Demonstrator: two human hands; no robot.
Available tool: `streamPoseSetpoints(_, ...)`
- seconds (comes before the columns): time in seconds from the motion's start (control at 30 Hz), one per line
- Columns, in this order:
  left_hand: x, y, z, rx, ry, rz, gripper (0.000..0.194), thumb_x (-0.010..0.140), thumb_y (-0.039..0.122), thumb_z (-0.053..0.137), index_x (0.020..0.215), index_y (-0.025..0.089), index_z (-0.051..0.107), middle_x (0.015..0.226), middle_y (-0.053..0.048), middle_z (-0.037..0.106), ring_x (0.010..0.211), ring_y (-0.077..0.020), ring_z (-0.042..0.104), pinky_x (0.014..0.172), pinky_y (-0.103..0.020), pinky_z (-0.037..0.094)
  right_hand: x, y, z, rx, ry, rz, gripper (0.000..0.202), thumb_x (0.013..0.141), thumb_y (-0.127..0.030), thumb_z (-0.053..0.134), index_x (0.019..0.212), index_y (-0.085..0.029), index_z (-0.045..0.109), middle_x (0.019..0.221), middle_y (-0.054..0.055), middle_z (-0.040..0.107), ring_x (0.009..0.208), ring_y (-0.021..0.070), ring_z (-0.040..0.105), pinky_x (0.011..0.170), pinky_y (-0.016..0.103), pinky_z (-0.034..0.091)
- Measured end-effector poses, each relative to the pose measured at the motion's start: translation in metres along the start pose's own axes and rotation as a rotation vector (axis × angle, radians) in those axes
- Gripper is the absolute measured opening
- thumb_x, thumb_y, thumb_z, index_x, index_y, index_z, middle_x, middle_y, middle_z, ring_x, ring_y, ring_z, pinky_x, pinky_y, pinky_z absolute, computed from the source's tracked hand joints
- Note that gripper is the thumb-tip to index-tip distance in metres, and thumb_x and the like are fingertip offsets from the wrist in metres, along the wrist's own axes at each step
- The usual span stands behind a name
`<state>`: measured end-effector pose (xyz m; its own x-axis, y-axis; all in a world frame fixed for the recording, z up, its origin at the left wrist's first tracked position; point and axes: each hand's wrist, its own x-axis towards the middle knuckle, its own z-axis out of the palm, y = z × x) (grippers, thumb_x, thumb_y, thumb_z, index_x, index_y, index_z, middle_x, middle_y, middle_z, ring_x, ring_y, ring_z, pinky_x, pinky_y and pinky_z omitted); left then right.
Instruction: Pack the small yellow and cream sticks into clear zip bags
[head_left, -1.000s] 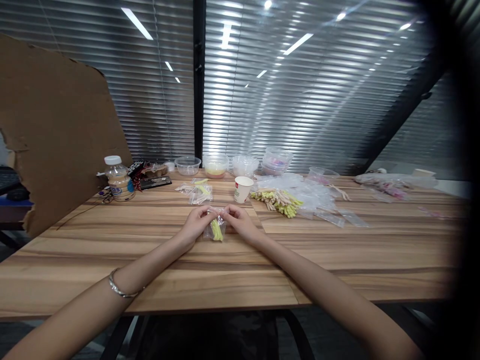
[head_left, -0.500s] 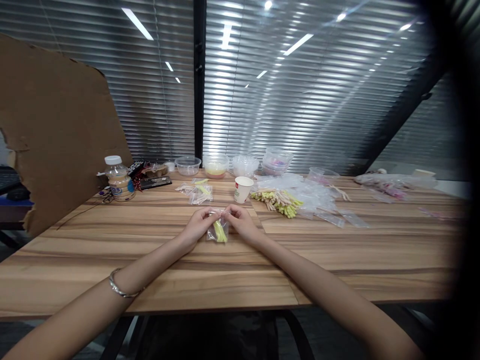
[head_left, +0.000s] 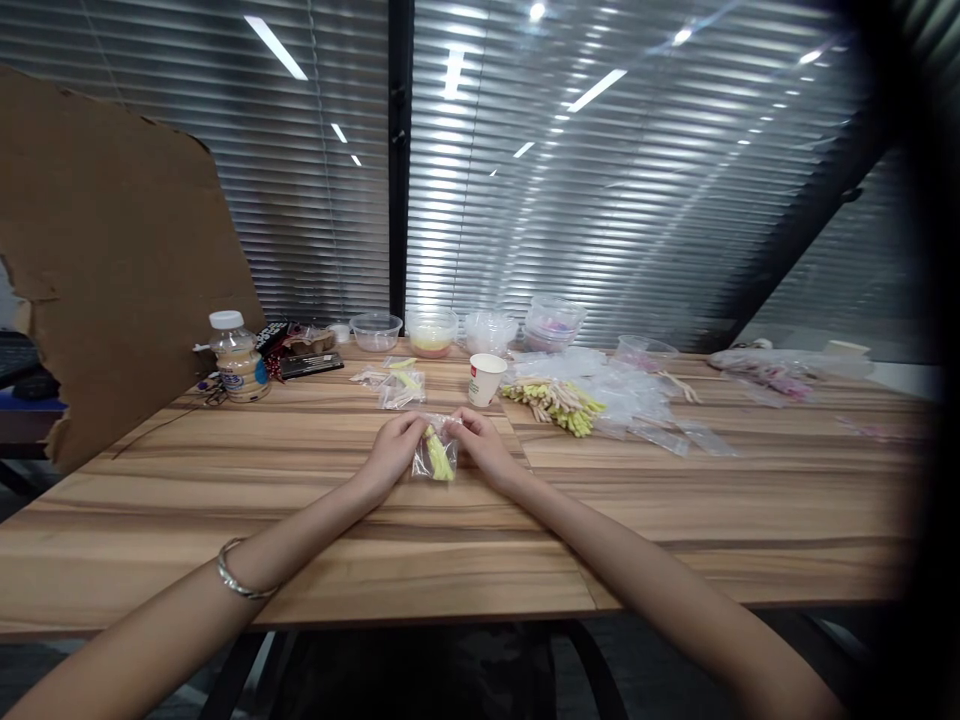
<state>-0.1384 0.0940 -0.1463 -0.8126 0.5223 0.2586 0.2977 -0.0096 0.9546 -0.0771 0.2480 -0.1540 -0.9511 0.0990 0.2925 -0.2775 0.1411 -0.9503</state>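
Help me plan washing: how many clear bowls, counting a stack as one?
5, along the table's back: leftmost bowl, yellowish bowl, third bowl behind the cup, the stack right of it, and pinkish bowl behind the plastic bags. More may be hidden.

Office-type room, by the look of it; exact use unclear. Slatted blinds [head_left: 637, 180] behind a dark upright frame [head_left: 400, 160], bright strip lights showing across them. Long wood-grain table [head_left: 480, 560] serves as craft or packing bench: clear plastic tubs [head_left: 431, 332], heaped clear bags [head_left: 634, 395], torn cardboard panel [head_left: 112, 230] at left edge.
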Motion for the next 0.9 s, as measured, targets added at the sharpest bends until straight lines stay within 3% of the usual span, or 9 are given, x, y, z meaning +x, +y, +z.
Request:
streamPoseSetpoints(0.17, -0.002, 0.005, -0.001, 0.095, 0.016, 0.092, 0.021, 0.082, 0.031, 0.047, 0.075, 0.015, 0.060, 0.078, -0.002, 0.060, 0.076, -0.0156, 0.053, 0.070, -0.024, 0.040, -0.001, -0.001, 0.002, 0.061, -0.051, 0.004, 0.027, 0.081, -0.044, 0.057, 0.077, -0.018, 0.052, 0.075, -0.001, 0.051, 0.069, 0.0105, 0.046, 0.064, 0.021, 0.039)
streamPoseSetpoints(0.4, -0.006, 0.013, -0.003, 0.182, -0.017, 0.209, 0.023, 0.085, 0.031, 0.046, 0.074, 0.015, 0.059, 0.074, -0.001, 0.060, 0.072, -0.0141, 0.052, 0.068, -0.022, 0.038, -0.003, -0.004, 0.004, 0.072, -0.025, -0.055, 0.026, 0.079, -0.042, 0.061, 0.078, -0.017, 0.055, 0.077, 0.000, 0.054, 0.073, 0.0115, 0.049, 0.069, 0.022, 0.040)
streamPoseSetpoints(0.73, -0.007, 0.013, -0.003, 0.176, -0.040, 0.222, 0.025, 0.085, 0.032, 0.046, 0.074, 0.015, 0.060, 0.074, -0.002, 0.060, 0.073, -0.0147, 0.052, 0.069, -0.023, 0.039, -0.002, -0.006, 0.003, -0.002, 0.007, -0.093, 0.024, 0.078, -0.040, 0.062, 0.073, -0.017, 0.056, 0.072, 0.000, 0.055, 0.068, 0.0123, 0.050, 0.066, 0.023, 0.041)
streamPoseSetpoints(0.9, -0.006, 0.012, -0.003, 0.105, -0.069, 0.163, 0.025, 0.082, 0.035, 0.049, 0.069, 0.015, 0.055, 0.068, 0.000, 0.054, 0.067, -0.0131, 0.047, 0.063, -0.023, 0.036, -0.004, -0.009, 0.002, -0.033, -0.004, -0.090, 0.025, 0.078, -0.041, 0.061, 0.073, -0.017, 0.057, 0.073, 0.001, 0.057, 0.069, 0.0128, 0.051, 0.067, 0.024, 0.041)
